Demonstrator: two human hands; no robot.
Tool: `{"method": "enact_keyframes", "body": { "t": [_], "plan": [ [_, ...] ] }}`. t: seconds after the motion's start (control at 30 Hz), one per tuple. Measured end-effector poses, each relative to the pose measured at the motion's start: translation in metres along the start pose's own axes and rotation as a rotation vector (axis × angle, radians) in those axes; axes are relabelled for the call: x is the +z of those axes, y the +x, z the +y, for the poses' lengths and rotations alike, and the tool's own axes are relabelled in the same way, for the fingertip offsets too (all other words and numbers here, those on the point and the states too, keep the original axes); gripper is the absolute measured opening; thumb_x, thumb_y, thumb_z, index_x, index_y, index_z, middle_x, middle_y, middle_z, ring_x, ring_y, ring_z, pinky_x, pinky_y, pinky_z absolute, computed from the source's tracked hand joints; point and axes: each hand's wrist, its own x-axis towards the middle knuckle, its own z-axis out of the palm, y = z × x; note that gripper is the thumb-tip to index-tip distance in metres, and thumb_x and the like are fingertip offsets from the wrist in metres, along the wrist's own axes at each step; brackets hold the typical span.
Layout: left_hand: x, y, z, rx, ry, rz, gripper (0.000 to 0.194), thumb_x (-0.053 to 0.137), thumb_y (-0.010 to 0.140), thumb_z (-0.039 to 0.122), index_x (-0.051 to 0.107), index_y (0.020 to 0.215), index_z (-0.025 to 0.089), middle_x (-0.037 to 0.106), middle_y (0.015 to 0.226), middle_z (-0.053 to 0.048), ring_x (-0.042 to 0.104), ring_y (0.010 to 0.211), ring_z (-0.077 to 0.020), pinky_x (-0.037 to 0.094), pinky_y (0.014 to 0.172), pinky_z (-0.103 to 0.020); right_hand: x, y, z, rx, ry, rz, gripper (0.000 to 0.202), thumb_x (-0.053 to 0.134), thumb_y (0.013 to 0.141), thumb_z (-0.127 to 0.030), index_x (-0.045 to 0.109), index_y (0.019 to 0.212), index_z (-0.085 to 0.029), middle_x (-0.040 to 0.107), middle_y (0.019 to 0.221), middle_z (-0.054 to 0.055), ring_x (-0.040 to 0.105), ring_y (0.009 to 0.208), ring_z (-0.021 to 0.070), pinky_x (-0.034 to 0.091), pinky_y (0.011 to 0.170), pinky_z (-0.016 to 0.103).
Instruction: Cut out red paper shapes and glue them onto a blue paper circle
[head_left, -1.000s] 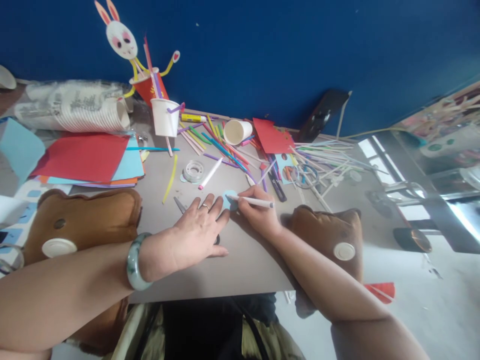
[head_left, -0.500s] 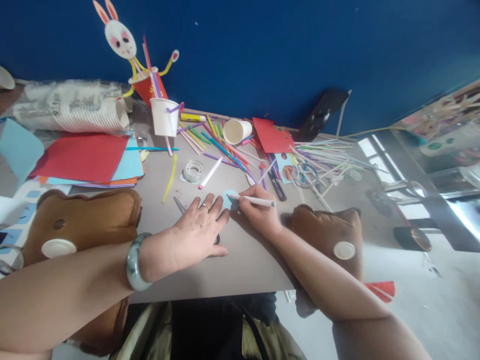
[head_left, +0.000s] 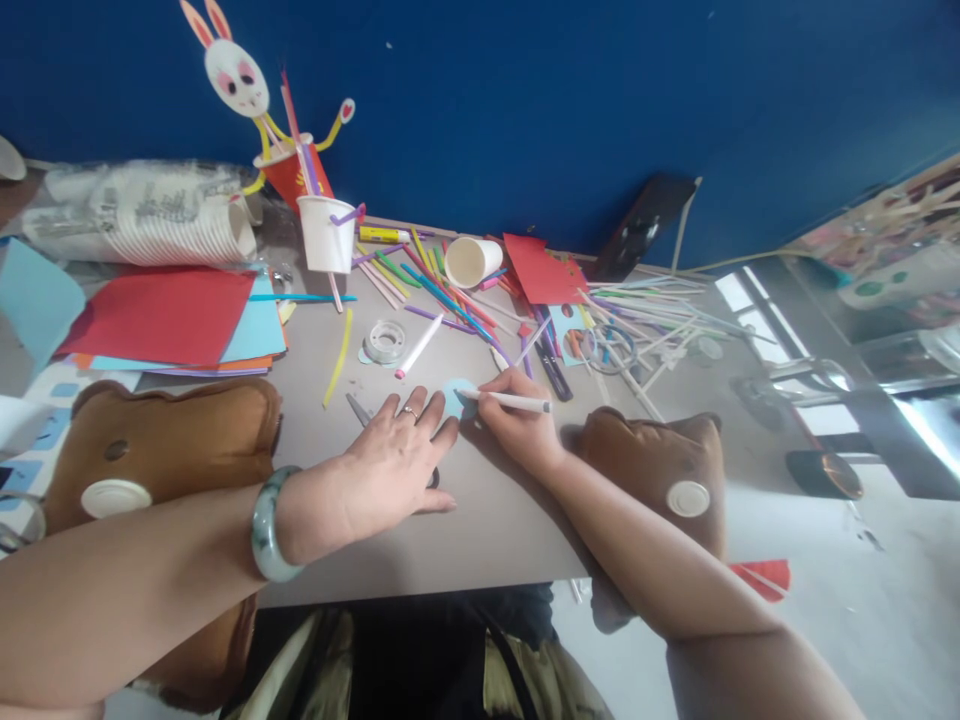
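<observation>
My right hand (head_left: 521,420) grips a white marker pen (head_left: 517,402), its tip on a small round piece of light blue paper (head_left: 456,398). My left hand (head_left: 390,460) lies flat with its fingers spread, the fingertips at the left edge of that paper. Partly beneath the left hand is a pair of scissors (head_left: 358,408); a blade shows on one side and a bit of dark handle by the thumb. Just beyond the hands lie another white marker with a pink end (head_left: 418,347) and a roll of clear tape (head_left: 385,342).
Coloured pipe cleaners (head_left: 450,295) and a paper cup (head_left: 472,262) lie behind the hands. At left are stacked coloured paper (head_left: 161,315) and bagged cups (head_left: 142,215). A rabbit figure (head_left: 238,80) stands behind a white cup (head_left: 327,235). Brown cushions (head_left: 187,430) flank the arms.
Almost nothing differs. The view has shifted very slightly; both hands and the marker keep their places over the blue paper.
</observation>
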Motion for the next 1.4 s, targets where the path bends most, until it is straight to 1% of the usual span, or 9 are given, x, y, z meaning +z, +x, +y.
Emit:
{"method": "enact_keyframes", "body": {
  "t": [0.07, 0.2, 0.27, 0.47, 0.6, 0.73, 0.83, 1.07, 1.4],
  "plan": [
    [0.000, 0.000, 0.000, 0.002, -0.002, -0.004, 0.081, 0.058, 0.084, 0.068, 0.050, 0.140, 0.010, 0.041, 0.152, -0.025, 0.037, 0.139, -0.0416, 0.037, 0.108, -0.055, 0.000, -0.001, 0.001, 0.006, 0.013, 0.026, 0.007, 0.059, 0.074, -0.020, 0.058, 0.068, -0.021, 0.063, 0.056, -0.002, 0.055, 0.050, 0.0127, 0.043, 0.050, 0.025],
    [0.003, 0.001, -0.002, 0.015, -0.012, 0.020, 0.081, 0.058, 0.084, 0.068, 0.049, 0.141, 0.011, 0.043, 0.150, -0.024, 0.040, 0.136, -0.0412, 0.036, 0.107, -0.055, -0.001, -0.003, 0.002, -0.005, 0.035, 0.168, 0.007, 0.058, 0.079, -0.023, 0.059, 0.072, -0.022, 0.065, 0.059, -0.001, 0.058, 0.053, 0.0146, 0.046, 0.053, 0.027],
    [0.005, 0.001, -0.003, 0.022, -0.015, 0.030, 0.082, 0.058, 0.084, 0.069, 0.048, 0.141, 0.011, 0.044, 0.149, -0.025, 0.040, 0.135, -0.0413, 0.036, 0.107, -0.056, -0.001, -0.004, 0.002, -0.032, 0.020, 0.188, 0.006, 0.059, 0.079, -0.024, 0.060, 0.073, -0.022, 0.067, 0.062, -0.001, 0.058, 0.053, 0.0148, 0.046, 0.053, 0.028],
    [0.007, 0.000, -0.002, 0.010, -0.006, 0.037, 0.083, 0.057, 0.084, 0.069, 0.048, 0.142, 0.010, 0.042, 0.150, -0.024, 0.038, 0.137, -0.0408, 0.036, 0.108, -0.055, -0.001, -0.003, 0.000, -0.028, 0.000, 0.023, 0.004, 0.060, 0.075, -0.022, 0.059, 0.071, -0.022, 0.063, 0.057, -0.002, 0.055, 0.050, 0.0128, 0.044, 0.051, 0.025],
    [0.004, -0.001, -0.001, 0.002, -0.012, 0.029, 0.084, 0.059, 0.083, 0.069, 0.047, 0.143, 0.011, 0.043, 0.150, -0.024, 0.037, 0.138, -0.0405, 0.036, 0.109, -0.054, 0.000, -0.003, 0.002, -0.006, 0.024, -0.060, 0.003, 0.060, 0.076, -0.021, 0.060, 0.073, -0.021, 0.065, 0.062, -0.001, 0.056, 0.054, 0.0124, 0.044, 0.052, 0.025],
    [0.000, 0.000, 0.000, -0.004, -0.009, 0.001, 0.082, 0.058, 0.084, 0.068, 0.049, 0.142, 0.011, 0.042, 0.151, -0.024, 0.037, 0.139, -0.0407, 0.036, 0.110, -0.055, 0.001, -0.002, 0.002, 0.020, 0.045, -0.041, 0.004, 0.059, 0.079, -0.021, 0.059, 0.074, -0.020, 0.063, 0.060, -0.002, 0.055, 0.053, 0.0119, 0.044, 0.053, 0.025],
    [-0.002, 0.000, 0.001, -0.008, -0.011, -0.018, 0.081, 0.058, 0.085, 0.067, 0.049, 0.142, 0.010, 0.043, 0.150, -0.024, 0.037, 0.140, -0.0407, 0.036, 0.109, -0.055, 0.000, -0.002, 0.001, 0.004, 0.030, -0.051, 0.005, 0.060, 0.076, -0.020, 0.058, 0.072, -0.021, 0.064, 0.061, -0.002, 0.055, 0.053, 0.0120, 0.043, 0.053, 0.025],
    [0.007, -0.002, -0.002, 0.010, -0.009, 0.047, 0.081, 0.057, 0.084, 0.069, 0.049, 0.141, 0.011, 0.041, 0.151, -0.025, 0.037, 0.139, -0.0405, 0.034, 0.110, -0.055, 0.001, -0.001, 0.001, 0.004, 0.001, -0.017, 0.007, 0.059, 0.076, -0.020, 0.057, 0.070, -0.022, 0.062, 0.057, -0.003, 0.053, 0.051, 0.0121, 0.042, 0.052, 0.025],
    [0.009, -0.001, -0.003, 0.016, -0.011, 0.045, 0.082, 0.056, 0.084, 0.069, 0.048, 0.141, 0.012, 0.040, 0.152, -0.024, 0.037, 0.138, -0.0406, 0.033, 0.109, -0.055, 0.000, -0.001, 0.000, -0.007, 0.009, -0.006, 0.008, 0.059, 0.077, -0.020, 0.057, 0.069, -0.021, 0.061, 0.057, -0.003, 0.053, 0.051, 0.0118, 0.042, 0.052, 0.025]
  ]
}}
